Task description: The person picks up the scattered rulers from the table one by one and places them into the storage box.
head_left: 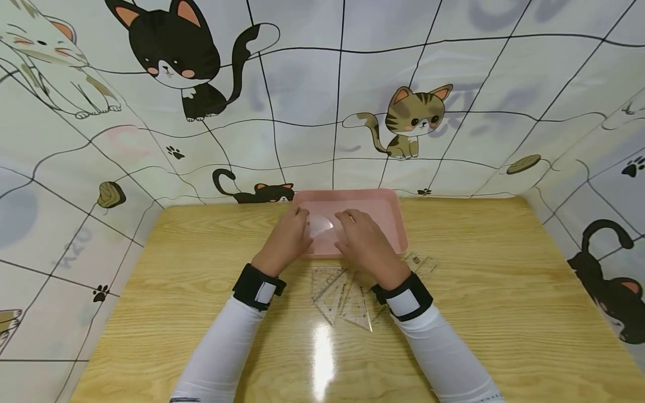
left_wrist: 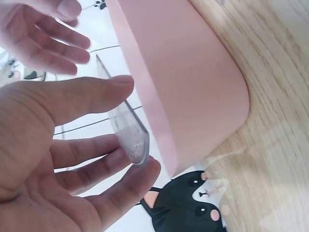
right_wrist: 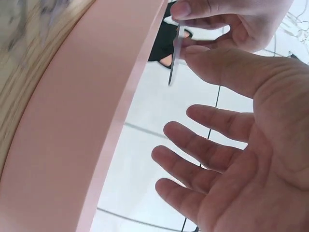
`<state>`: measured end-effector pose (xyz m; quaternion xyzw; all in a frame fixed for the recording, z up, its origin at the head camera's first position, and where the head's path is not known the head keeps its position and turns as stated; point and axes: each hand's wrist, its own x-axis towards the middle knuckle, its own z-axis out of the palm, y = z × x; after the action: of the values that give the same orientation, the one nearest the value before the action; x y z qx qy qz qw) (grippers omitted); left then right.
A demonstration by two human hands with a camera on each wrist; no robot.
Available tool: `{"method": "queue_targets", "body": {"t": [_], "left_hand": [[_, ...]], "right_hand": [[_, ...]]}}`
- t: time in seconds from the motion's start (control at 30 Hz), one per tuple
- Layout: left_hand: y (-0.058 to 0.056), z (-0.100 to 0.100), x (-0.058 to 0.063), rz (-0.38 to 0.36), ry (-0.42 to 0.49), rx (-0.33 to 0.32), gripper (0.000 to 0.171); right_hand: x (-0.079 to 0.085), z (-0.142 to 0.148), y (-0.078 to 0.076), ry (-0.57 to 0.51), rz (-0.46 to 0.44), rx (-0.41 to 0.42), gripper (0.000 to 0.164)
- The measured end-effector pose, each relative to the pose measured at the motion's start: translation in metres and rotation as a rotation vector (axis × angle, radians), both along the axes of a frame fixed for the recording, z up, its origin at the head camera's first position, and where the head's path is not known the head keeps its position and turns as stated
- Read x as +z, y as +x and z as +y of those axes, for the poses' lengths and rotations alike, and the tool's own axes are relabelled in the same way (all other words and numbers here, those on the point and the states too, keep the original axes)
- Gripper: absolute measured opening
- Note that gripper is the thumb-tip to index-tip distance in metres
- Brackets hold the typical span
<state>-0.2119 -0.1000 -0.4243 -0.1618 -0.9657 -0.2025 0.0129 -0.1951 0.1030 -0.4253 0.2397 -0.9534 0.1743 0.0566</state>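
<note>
Both hands hover over a pink tray at the back of the wooden table. My left hand pinches a clear half-round protractor between thumb and fingers, holding it just above the tray. In the left wrist view the protractor stands on edge next to the tray's wall, gripped by the left hand. My right hand is beside it with fingers spread and straight. In the right wrist view the right hand has its thumb tip at the protractor's edge.
Several clear set squares lie overlapping on the table just in front of the tray, under my wrists. One more clear ruler piece lies to the right. Cat-patterned walls close in the table on three sides.
</note>
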Motion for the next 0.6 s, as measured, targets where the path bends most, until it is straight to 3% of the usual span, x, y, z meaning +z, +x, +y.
{"method": "queue_targets", "body": {"t": [0.2,0.47,0.6], "left_hand": [[-0.015,0.001,-0.004,-0.03,-0.051,0.011,0.045],[-0.033,0.009,-0.013,-0.054,-0.146,-0.022,0.023],[-0.039,0.013,-0.019,-0.055,-0.184,-0.025,0.015]], "right_hand": [[-0.003,0.006,-0.003,0.094,0.031,-0.008,0.065],[0.001,0.012,-0.004,0.158,-0.097,-0.043,0.068],[0.003,0.016,-0.004,0.186,-0.117,-0.037,0.071]]}}
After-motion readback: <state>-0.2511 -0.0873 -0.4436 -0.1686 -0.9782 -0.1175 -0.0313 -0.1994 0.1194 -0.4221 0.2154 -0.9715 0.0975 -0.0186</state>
